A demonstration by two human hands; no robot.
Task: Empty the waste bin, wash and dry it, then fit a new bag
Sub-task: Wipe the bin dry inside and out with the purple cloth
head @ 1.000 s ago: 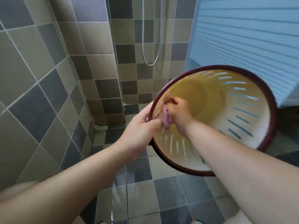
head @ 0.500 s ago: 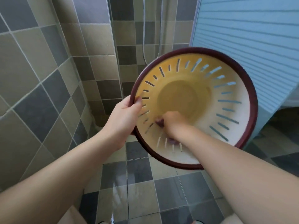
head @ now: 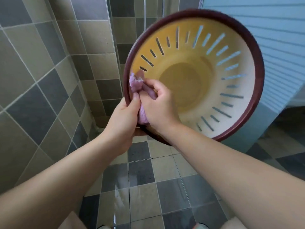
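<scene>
While we tilted the round yellow slotted plastic waste bin, maroon-rimmed, centre-right of frame, mouth toward us for access, left hand gripped its rim; right hand clutched a crumpled pink cloth against the inner wall.

Soft daylight came from the right, brightening the bin's pale right inner wall while its left stayed amber. The wet floor carried a streak of glare. Tile lines bowed at the edges, and the rim looked slightly motion-blurred.
</scene>
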